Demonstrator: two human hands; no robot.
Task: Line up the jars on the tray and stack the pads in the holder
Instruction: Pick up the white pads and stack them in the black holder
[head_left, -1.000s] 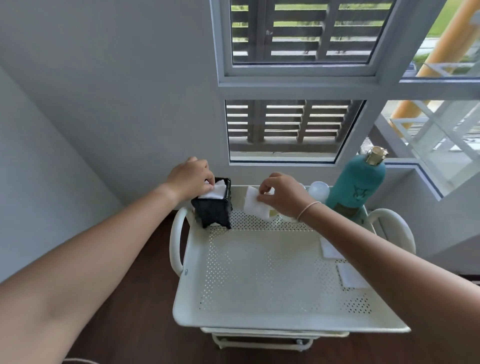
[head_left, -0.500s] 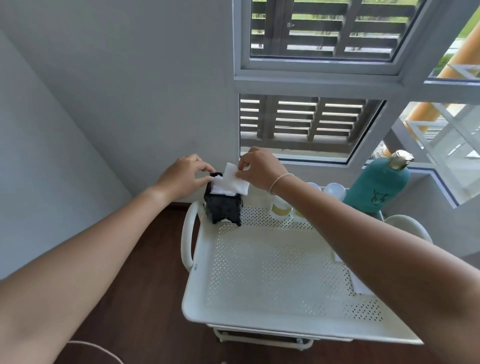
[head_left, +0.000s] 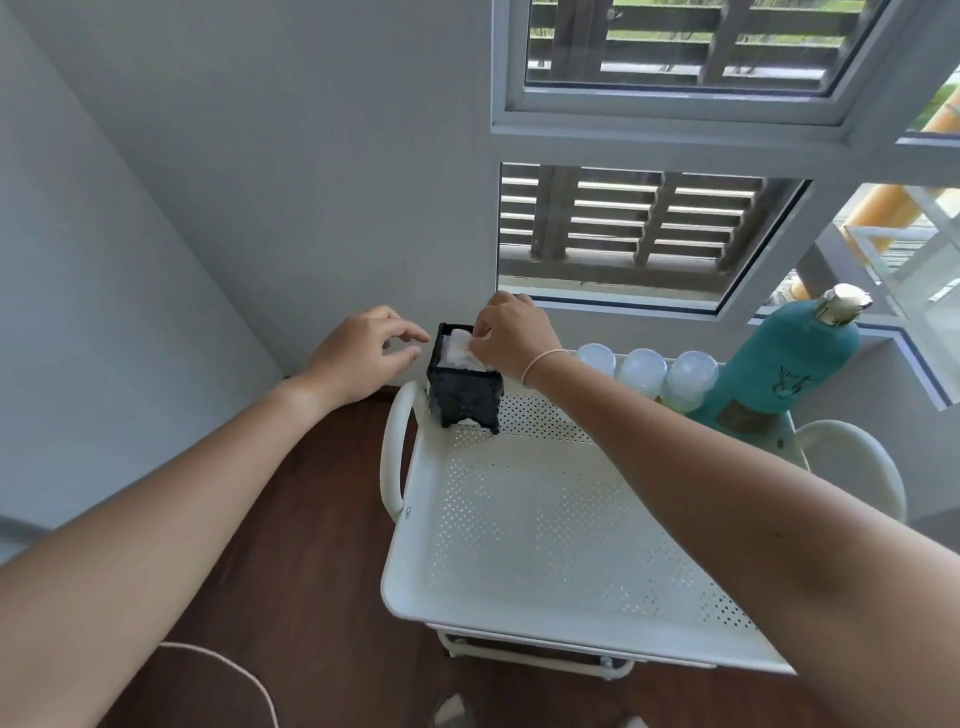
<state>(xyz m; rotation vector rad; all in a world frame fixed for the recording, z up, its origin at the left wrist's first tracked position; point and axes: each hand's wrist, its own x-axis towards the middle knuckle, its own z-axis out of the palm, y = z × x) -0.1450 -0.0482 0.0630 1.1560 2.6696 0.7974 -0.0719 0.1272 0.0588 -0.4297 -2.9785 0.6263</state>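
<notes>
Standing in the far left corner of the tray (head_left: 519, 519), the black holder (head_left: 465, 395) has white pads (head_left: 460, 353) in its open top. On those pads, the right hand (head_left: 511, 338) presses down, its fingers bent over them. Just left of the holder, apart from it, the left hand (head_left: 363, 358) hovers loosely open. Three jars (head_left: 641, 371) stand side by side along the far rim, beside a teal bottle (head_left: 779, 364).

grey corner by a louvred window

plain grey walls (head_left: 249, 156) fill the upper left; white-framed windows (head_left: 649, 111) upper right admit daylight over slatted shutters (head_left: 623, 228); dark wood floor (head_left: 311, 545) below.
</notes>
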